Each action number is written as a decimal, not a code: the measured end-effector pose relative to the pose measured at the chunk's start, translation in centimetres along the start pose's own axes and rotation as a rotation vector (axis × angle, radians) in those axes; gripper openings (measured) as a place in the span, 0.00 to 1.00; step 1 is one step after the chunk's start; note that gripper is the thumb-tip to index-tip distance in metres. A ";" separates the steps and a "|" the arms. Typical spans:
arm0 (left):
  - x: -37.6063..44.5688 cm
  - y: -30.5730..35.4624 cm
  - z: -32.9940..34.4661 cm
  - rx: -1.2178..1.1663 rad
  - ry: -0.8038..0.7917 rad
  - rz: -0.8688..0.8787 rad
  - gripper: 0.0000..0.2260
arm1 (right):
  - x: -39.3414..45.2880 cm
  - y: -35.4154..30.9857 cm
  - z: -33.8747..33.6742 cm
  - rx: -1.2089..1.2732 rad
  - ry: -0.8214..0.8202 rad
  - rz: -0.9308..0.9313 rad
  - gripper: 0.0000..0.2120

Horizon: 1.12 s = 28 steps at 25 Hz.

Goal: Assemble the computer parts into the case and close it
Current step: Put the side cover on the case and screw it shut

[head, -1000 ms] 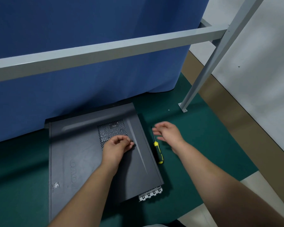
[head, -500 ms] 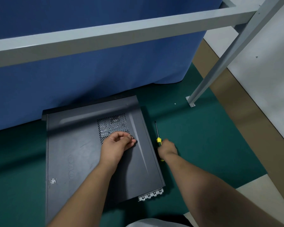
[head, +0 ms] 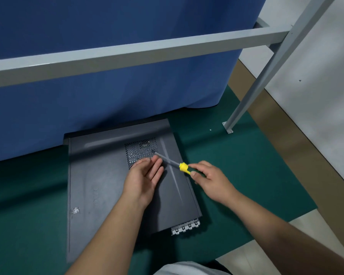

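The flat dark-grey metal computer case (head: 99, 187) lies closed on the green mat (head: 236, 175). My right hand (head: 211, 179) pinches the yellow-handled screwdriver (head: 173, 163); my left hand (head: 145, 175), fingers loose, holds nothing. I'd seat the tip squarely before turning, steadying the shaft with my left.

Dim, even overhead light; soft shadows under arms; slight motion blur; wide-angle edge bending.
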<state>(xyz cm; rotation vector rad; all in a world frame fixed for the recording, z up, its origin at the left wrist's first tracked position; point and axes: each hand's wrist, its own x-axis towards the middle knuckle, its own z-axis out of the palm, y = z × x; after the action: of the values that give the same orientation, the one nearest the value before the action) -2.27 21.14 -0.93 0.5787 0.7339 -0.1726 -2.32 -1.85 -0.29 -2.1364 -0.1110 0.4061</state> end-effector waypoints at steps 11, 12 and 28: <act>-5.6 0.0 -5.2 -0.336 -0.058 -0.093 0.07 | -8.5 -2.2 4.6 -0.041 -0.037 -0.032 0.15; -6.2 0.0 -5.6 -0.344 -0.062 -0.093 0.07 | -9.1 -2.4 5.0 -0.042 -0.028 -0.030 0.15; -11.1 -4.8 -7.0 -0.047 -0.014 -0.088 0.03 | -16.9 0.1 5.8 -0.249 0.043 -0.056 0.16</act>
<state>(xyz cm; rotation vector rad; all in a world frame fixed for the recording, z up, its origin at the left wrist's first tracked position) -16.20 20.50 0.28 0.5007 0.7483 -0.2400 -20.17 -1.22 0.75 -2.3798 -0.2061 0.3271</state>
